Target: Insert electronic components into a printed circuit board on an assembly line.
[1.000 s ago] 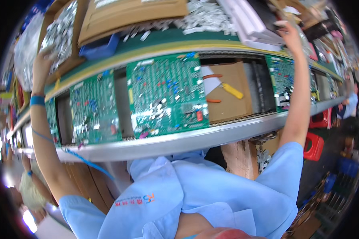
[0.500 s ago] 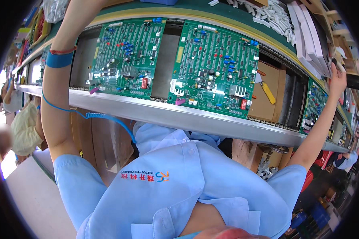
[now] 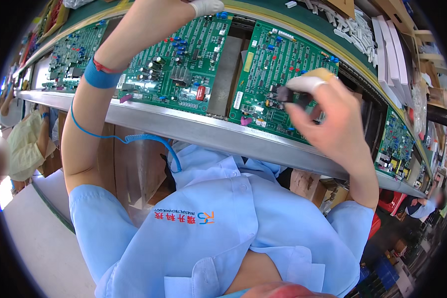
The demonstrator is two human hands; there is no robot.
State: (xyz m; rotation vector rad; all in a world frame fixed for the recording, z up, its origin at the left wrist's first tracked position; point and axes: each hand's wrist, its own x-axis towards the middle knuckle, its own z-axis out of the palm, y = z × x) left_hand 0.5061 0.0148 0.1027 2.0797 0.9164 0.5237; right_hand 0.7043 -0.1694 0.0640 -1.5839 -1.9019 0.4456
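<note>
My right hand [image 3: 333, 116] is over the right-hand green circuit board [image 3: 268, 64], thumb and fingers closed on a small dark thing [image 3: 284, 94] with a purple-grey end. Its kind is blurred. Pale finger cots cover some of these fingertips. My left hand [image 3: 174, 12] is above the far part of the left-hand circuit board [image 3: 193, 64], cut off by the upper edge. One finger in a white cot is stretched out to the right, and I see nothing held there. A blue wrist strap [image 3: 102, 74] with a coiled cord is on my left wrist.
More boards stand along the metal-edged conveyor rail [image 3: 184, 116], including one at the far left [image 3: 77, 54] and one at the right [image 3: 396, 144]. Beyond the rail lie loose white parts [image 3: 355, 37] and upright white panels [image 3: 387, 54]. Another person [image 3: 30, 144] sits at far left.
My right hand has come from the far right to above the right-hand board, with the dark thing now in its fingers. My left hand has moved rightward into view. The boards appear shifted right.
</note>
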